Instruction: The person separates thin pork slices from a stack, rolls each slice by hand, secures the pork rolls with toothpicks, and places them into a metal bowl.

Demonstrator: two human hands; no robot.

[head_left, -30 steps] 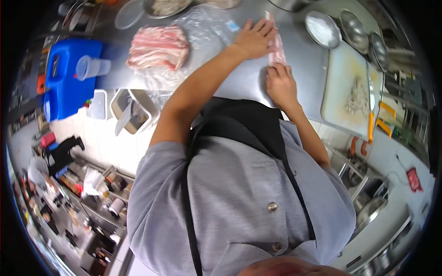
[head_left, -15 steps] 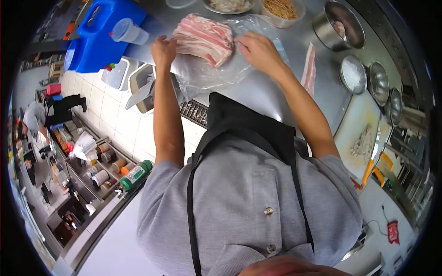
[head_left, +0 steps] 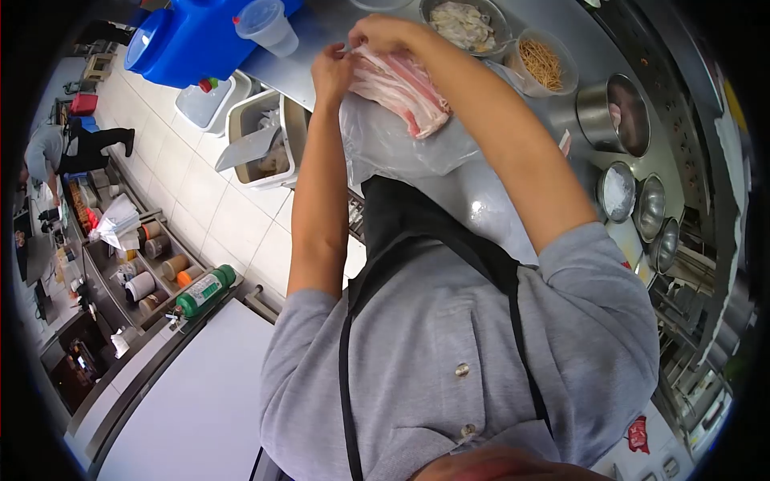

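Observation:
Stacked strips of raw pork belly (head_left: 405,92) lie on a clear plastic bag (head_left: 401,148) on the metal table. My left hand (head_left: 330,76) is at the left end of the meat, its fingers bent and closed. Beside it, my right hand (head_left: 381,34) reaches across the top of the pork, fingers pinched close to my left fingertips. What either pinch holds, meat or plastic, is hidden by the fingers. My right forearm covers part of the meat's far side.
A blue jug (head_left: 200,40) and a plastic cup (head_left: 269,28) stand left. Behind are a bowl of pale food (head_left: 465,28) and a tub of brown strips (head_left: 541,64). Right are a steel pot (head_left: 613,116) and a bowl of white powder (head_left: 618,192). Bins (head_left: 265,140) sit below.
My right hand has moved left from the meat's right side to its left end, close to my left hand. The camera view has turned, and my right arm now covers most of the separate strip.

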